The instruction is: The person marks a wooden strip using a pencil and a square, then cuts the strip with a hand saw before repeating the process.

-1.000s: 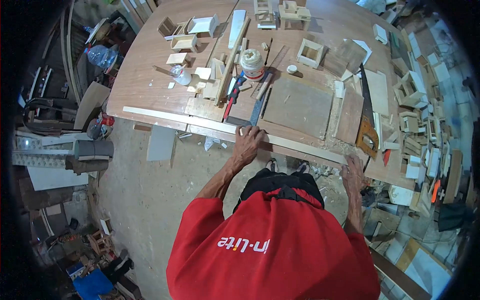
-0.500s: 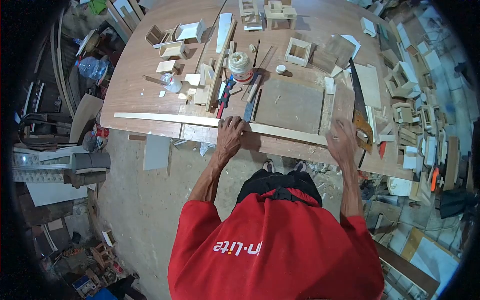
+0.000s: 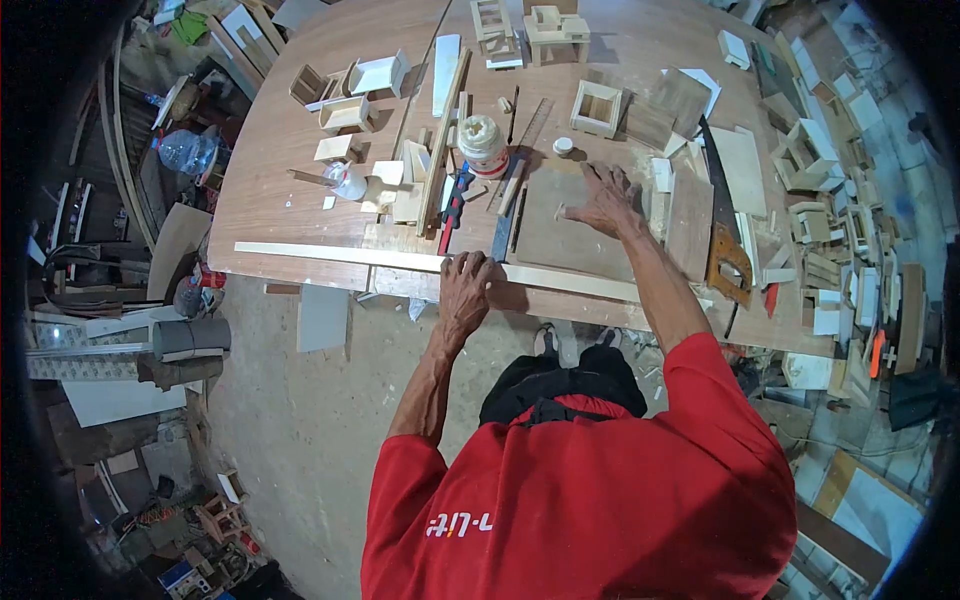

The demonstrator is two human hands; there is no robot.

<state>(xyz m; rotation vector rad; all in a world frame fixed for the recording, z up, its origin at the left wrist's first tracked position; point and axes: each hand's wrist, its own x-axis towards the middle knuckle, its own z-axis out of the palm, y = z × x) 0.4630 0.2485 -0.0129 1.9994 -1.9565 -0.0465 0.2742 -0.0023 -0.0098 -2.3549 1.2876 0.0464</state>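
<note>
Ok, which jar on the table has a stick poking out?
The smaller jar, at the left in the view: a stick slants out of its mouth, while none shows in the larger jar nearer the right hand.

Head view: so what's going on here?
A person in a red shirt stands at a brown wooden table. Their left hand is on a long, pale wooden strip lying along the table's near edge. Their right hand, fingers spread, is over a flat grey-brown board; contact is unclear. A brown-handled handsaw lies farther right.
</note>
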